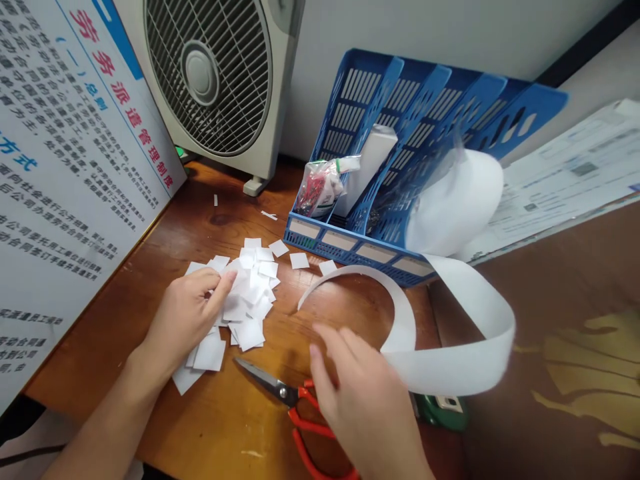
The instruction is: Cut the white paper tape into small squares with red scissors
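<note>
My left hand (193,307) rests on a heap of small white squares (253,287), which look like paper or thin fabric. Its fingers are curled with the thumb pressed toward the index finger; what they hold, if anything, is hidden against the white squares. My right hand (365,393) hovers above the red handles of the scissors (283,392), fingers stretched and apart, with nothing in it. The scissors lie partly open, blades toward the heap. Right of them a long white strip (460,367) curls across the table from a white roll (457,200).
Behind stands a blue file rack (350,247) holding a bagged item (323,190) and a white box (370,167). A box fan (205,73) is at the back, a printed board (75,167) on the left. A green object (440,412), perhaps a tape measure, lies under the strip.
</note>
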`<state>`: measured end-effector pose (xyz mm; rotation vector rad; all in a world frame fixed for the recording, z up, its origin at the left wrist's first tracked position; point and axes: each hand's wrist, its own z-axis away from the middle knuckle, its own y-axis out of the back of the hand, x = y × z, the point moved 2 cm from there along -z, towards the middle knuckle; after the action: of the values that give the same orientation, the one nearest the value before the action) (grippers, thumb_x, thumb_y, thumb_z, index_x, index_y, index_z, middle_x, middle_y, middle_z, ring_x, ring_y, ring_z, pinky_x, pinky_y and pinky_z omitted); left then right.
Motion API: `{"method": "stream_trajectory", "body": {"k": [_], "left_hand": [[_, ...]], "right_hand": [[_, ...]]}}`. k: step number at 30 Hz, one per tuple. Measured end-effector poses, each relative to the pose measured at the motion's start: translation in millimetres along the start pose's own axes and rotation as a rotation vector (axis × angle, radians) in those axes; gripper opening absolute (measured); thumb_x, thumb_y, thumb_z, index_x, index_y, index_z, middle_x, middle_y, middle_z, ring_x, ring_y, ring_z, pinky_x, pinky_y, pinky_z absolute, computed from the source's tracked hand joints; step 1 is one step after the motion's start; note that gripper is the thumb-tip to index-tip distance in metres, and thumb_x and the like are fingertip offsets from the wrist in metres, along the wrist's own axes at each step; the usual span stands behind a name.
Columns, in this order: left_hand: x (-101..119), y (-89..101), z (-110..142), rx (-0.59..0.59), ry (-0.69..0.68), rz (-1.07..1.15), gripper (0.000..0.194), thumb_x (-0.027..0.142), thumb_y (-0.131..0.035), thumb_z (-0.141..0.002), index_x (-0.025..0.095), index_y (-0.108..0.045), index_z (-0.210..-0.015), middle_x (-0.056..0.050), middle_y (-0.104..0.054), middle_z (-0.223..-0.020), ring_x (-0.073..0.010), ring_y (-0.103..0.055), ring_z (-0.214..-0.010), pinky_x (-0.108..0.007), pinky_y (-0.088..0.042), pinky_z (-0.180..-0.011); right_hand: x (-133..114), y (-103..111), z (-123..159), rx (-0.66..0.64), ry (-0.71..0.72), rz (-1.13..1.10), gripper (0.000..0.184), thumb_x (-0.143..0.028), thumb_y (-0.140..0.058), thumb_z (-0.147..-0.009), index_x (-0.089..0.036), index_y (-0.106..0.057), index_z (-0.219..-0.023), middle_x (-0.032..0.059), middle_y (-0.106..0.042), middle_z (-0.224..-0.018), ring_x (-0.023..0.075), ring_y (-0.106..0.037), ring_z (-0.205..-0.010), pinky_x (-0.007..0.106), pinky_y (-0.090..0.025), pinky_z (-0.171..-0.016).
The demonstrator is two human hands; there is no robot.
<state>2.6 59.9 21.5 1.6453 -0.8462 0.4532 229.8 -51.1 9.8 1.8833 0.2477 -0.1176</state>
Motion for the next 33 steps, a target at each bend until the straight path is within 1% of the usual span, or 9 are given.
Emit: {"method": "stream_trajectory", "body": {"k": [4,6,8,12,17,21,26,30,33], "left_hand": [[-3,-1.2,-1,0.010,-0.045,-0.003,0.024,0.033,-0.060,-0.098,0.021,-0.077,-0.087,-0.005,-0.078,-0.101,-0.0215,-0.070,-0.091,-0.028,-0.048,-0.080],[-5,-1.1,0,0.046,0.000,0.034,0.022,0.035,-0.063,-0.098,0.022,-0.078,-0.106,-0.005,-0.079,-0.110,-0.0222,-0.071,-0.097,-0.028,-0.050,-0.084],[-7,-0.9,0,0.076,0.022,0.041,0.025,0.036,-0.064,-0.098,0.023,-0.077,-0.113,-0.005,-0.079,-0.114,-0.0217,-0.071,-0.096,-0.027,-0.051,-0.083],[-7,-1.6,0,0.099,-0.021,-0.014,0.023,0.035,-0.062,-0.100,0.021,-0.077,-0.111,-0.005,-0.079,-0.111,-0.0203,-0.071,-0.088,-0.027,-0.052,-0.083],[-3,-5.0,-2,0.092,-0.053,-0.068,0.021,0.033,-0.062,-0.100,0.021,-0.076,-0.109,-0.004,-0.078,-0.104,-0.0189,-0.070,-0.085,-0.027,-0.052,-0.081],[-2,-7.8,-6,0.216,-0.184,-0.163,0.019,0.030,-0.066,-0.097,0.018,-0.080,-0.098,-0.007,-0.068,-0.099,-0.0217,-0.066,-0.090,-0.032,-0.052,-0.083],[-4,-8.3,-8,0.323,-0.240,-0.096,0.012,0.028,-0.073,-0.091,0.020,-0.081,-0.094,-0.006,-0.067,-0.104,-0.0219,-0.066,-0.096,-0.033,-0.052,-0.084],[10,-7.6,-1,0.210,-0.181,0.068,0.005,0.027,-0.075,-0.090,0.024,-0.078,-0.091,-0.004,-0.069,-0.106,-0.0208,-0.066,-0.100,-0.032,-0.052,-0.088],[28,-19.5,13,-0.096,-0.138,0.241,0.006,0.026,-0.078,-0.086,0.026,-0.078,-0.080,-0.003,-0.069,-0.105,-0.0200,-0.066,-0.101,-0.031,-0.049,-0.094]], "right_hand": [[12,-16,-47,-0.232,-0.153,0.068,0.056,-0.009,-0.051,-0.093,-0.025,-0.051,-0.147,0.0051,-0.075,-0.097,0.0246,-0.072,-0.076,0.033,-0.031,-0.055],[18,-23,-58,-0.289,-0.181,0.079,0.058,-0.006,-0.052,-0.092,-0.025,-0.052,-0.146,0.0048,-0.077,-0.091,0.0249,-0.072,-0.071,0.033,-0.024,-0.053],[23,-28,-59,-0.281,-0.194,0.072,0.040,-0.005,-0.052,-0.093,-0.023,-0.065,-0.126,0.0039,-0.076,-0.083,0.0238,-0.071,-0.066,0.033,-0.019,-0.053],[27,-32,-44,-0.211,-0.206,0.012,0.018,-0.012,-0.052,-0.098,-0.022,-0.066,-0.091,0.0017,-0.076,-0.088,0.0201,-0.070,-0.068,0.032,-0.019,-0.055],[31,-32,-27,-0.147,-0.224,-0.120,0.017,-0.020,-0.052,-0.101,-0.027,-0.067,-0.100,-0.0032,-0.075,-0.079,0.0179,-0.067,-0.065,0.030,-0.027,-0.057],[32,-27,-23,0.026,-0.207,-0.303,0.020,-0.025,-0.052,-0.100,-0.022,-0.069,-0.091,0.0000,-0.065,-0.072,0.0161,-0.057,-0.060,0.029,-0.033,-0.059],[28,-18,-23,0.272,-0.086,-0.265,0.019,-0.022,-0.059,-0.095,-0.019,-0.069,-0.079,0.0117,-0.063,-0.099,0.0276,-0.055,-0.096,0.039,-0.044,-0.085],[26,-19,-24,0.185,-0.040,-0.390,0.014,-0.016,-0.056,-0.095,-0.021,-0.062,-0.084,0.0036,-0.069,-0.094,0.0240,-0.061,-0.102,0.051,-0.024,-0.116],[25,-19,-24,0.089,-0.058,-0.497,0.013,-0.016,-0.055,-0.096,-0.022,-0.062,-0.086,-0.0026,-0.068,-0.079,0.0183,-0.061,-0.082,0.048,-0.026,-0.112]]}}
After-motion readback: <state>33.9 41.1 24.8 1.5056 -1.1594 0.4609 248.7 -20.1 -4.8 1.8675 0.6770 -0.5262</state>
